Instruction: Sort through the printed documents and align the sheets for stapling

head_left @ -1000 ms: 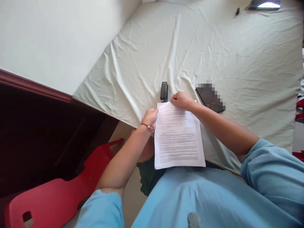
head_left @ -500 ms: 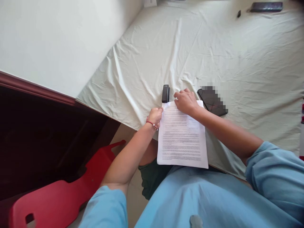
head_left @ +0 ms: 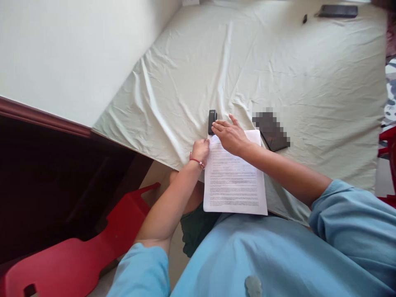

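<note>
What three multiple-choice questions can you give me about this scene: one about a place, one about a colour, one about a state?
1. Where is the stapler?
A. past the top edge of the paper
B. on the chair
C. in the left hand

2. What colour is the chair?
A. blue
B. red
C. white

3. How is the right hand?
A. a fist
B. flat, fingers stretched
C. lifted off the bed sheet

Key: 1 A, it lies on the sheet just beyond the page; 2 B, its plastic is red; 3 B, fingers reach toward the stapler.
</note>
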The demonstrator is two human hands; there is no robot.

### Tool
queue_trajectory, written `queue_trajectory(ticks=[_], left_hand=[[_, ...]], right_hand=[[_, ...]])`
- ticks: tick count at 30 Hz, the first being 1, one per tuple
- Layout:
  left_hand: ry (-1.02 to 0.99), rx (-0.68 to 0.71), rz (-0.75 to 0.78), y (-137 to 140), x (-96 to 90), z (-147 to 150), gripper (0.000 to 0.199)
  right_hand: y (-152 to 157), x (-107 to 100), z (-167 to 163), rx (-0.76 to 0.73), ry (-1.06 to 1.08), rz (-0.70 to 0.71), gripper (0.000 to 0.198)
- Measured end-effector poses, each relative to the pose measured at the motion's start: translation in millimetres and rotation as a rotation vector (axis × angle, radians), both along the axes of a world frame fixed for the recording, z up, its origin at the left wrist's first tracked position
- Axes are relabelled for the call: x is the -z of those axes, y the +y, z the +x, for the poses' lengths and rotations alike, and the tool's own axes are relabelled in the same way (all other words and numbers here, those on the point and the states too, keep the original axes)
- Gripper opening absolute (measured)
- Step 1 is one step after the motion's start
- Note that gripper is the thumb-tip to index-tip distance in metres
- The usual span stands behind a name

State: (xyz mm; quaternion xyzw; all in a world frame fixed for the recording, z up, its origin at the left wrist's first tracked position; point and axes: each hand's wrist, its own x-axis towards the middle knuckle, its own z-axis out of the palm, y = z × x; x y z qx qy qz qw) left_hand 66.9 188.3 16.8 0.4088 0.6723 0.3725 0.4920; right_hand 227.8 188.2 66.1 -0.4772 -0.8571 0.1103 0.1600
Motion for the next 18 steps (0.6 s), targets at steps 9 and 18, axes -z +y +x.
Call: queue_trajectory(ticks=[9, 18], left_hand=[[0.175, 0.037, 0.028, -22, -13.5, -1, 0.034], [-0.209, -0.033, 0.198, -73, -19.5, -25, 0.035]], right_hand=[[-46, 5, 24, 0.186, 0.076, 0.059, 0.047], [-114, 25, 85, 0.473, 0.436, -0.085, 0.056]])
